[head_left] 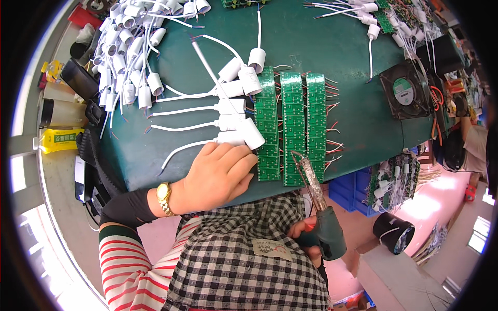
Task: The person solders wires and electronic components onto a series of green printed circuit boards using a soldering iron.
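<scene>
My left hand rests flat on the green table at its near edge, fingers closed over the end of a white lamp socket beside the leftmost of three green circuit board strips. A gold watch sits on that wrist. My right hand grips the dark green handle of a soldering iron; its tip points at the lower end of the middle strip. Several white sockets with white cables lie in a row against the left strip.
A heap of white sockets with cables fills the table's left far corner, more lie at the far right. A black square fan stands right of the boards. Blue bins and a yellow bottle flank the table.
</scene>
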{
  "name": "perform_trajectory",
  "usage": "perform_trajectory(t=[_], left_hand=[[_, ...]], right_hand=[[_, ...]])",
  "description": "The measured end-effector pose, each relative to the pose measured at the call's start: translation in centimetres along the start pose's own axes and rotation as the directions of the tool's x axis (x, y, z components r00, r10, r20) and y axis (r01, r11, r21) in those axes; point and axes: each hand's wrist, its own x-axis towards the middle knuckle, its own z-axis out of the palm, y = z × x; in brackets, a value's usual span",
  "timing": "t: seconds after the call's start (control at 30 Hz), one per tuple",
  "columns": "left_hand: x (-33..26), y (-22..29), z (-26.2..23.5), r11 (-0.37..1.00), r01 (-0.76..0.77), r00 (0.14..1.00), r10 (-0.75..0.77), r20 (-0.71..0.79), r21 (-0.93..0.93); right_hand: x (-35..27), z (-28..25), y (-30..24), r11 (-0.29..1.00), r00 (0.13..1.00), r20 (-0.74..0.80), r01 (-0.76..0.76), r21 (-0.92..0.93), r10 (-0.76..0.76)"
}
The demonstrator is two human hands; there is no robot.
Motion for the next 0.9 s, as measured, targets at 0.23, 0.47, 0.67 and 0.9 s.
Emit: perform_trajectory(t=[0.23, 0.47, 0.67, 0.9], left_hand=[[-0.6, 0.3, -3.8, 0.994, 0.023, 0.966, -0.05, 0.253, 0.111], [3.0, -2.9, -3.7, 0.936, -0.27, 0.961, 0.275, 0.01, 0.226], [4.4, -4.1, -1.2, 0.982, -0.154, 0.986, 0.144, -0.089, -0.111], [2.4, -11.8, -8.8, 0.983, 0.004, 0.99, -0.029, 0.135, 0.184]], right_hand=[[0.2, 0.5, 0.0, 0.994, 0.991, -0.099, 0.081, -0.068, -0.087], [0.6, -0.4, 1.1, 0.985, 0.979, -0.122, 0.154, -0.074, -0.162], [1.3, -1.2, 2.3, 0.91, 0.911, -0.062, 0.398, -0.116, -0.407], [1.7, -1.2, 1.8, 0.886, 0.888, -0.064, 0.445, -0.131, -0.456]])
